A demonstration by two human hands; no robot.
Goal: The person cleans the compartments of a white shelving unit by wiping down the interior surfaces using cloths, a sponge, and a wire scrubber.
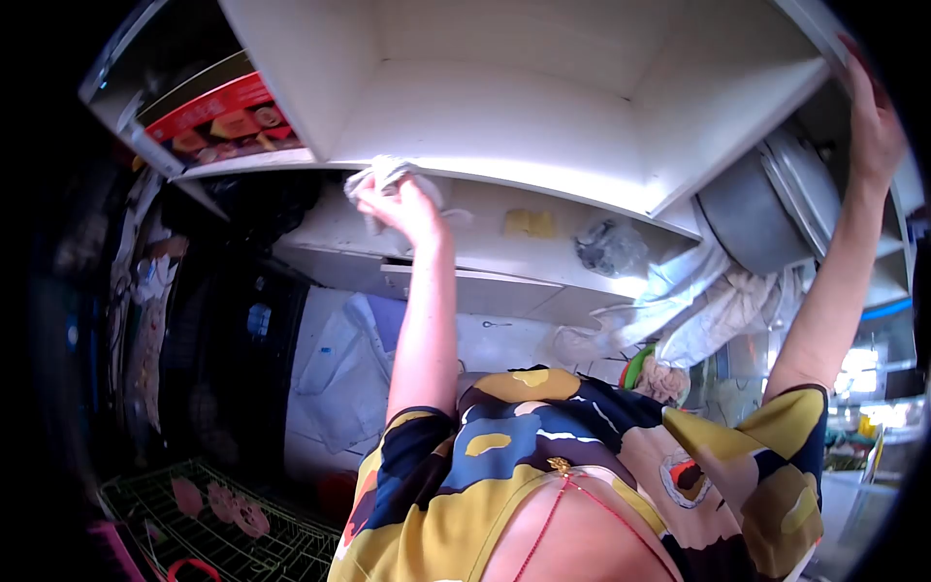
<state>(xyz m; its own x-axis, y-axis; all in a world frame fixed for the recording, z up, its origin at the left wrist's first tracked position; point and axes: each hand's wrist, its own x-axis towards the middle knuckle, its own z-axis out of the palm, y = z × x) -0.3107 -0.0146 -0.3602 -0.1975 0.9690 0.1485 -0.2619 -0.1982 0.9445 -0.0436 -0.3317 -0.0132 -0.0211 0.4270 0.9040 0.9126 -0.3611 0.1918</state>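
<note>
My left hand is closed around a crumpled pale cloth. It presses the cloth at the front edge of a white cabinet shelf. Above that shelf is a bare white compartment. At the upper right, my right hand is raised against the outer edge of the cabinet. Its fingers are stretched upward and partly lost in the dark rim of the view, and I see nothing held in it. A large grey metal pot lies on its side in the compartment near my right forearm.
A red printed box sits in the left compartment. On the lower shelf are a yellow cloth and a clear plastic bag. White plastic sheeting hangs at the right. A green wire rack stands at lower left.
</note>
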